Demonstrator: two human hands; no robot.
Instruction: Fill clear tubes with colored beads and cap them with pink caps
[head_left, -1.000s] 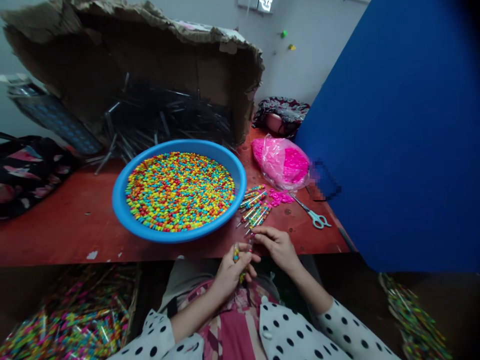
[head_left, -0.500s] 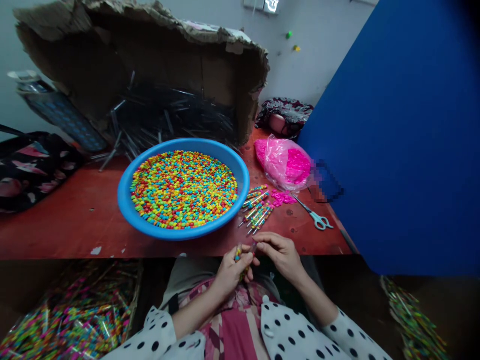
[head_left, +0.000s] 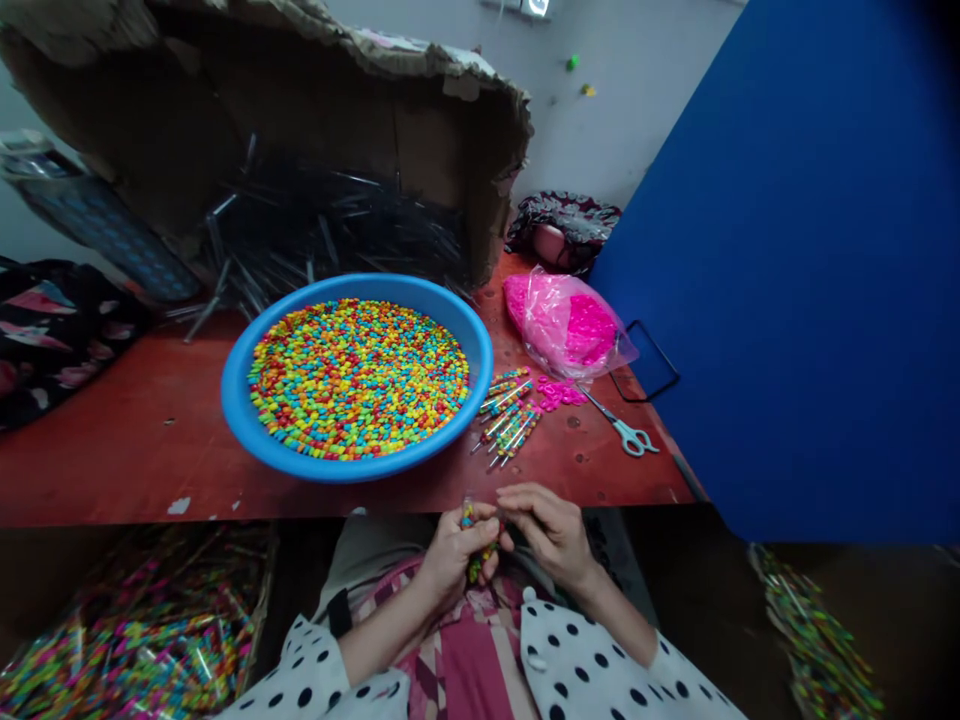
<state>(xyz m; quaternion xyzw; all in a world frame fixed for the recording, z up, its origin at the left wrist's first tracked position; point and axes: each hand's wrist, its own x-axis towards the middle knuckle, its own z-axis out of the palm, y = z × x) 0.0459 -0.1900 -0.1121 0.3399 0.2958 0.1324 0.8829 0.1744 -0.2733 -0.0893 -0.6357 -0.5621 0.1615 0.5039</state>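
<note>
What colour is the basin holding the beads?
The basin is bright blue; it shows best in the head view.

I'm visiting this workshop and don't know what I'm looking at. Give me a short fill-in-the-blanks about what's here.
1. The beads fill a ____ bowl.
2. The plastic bag looks bright ____.
3. The bead-filled tube is in the ____ hand.
4. Behind the bowl, black tubes sit in a torn ____ box.

Missing words: blue; pink; left; cardboard.
</note>
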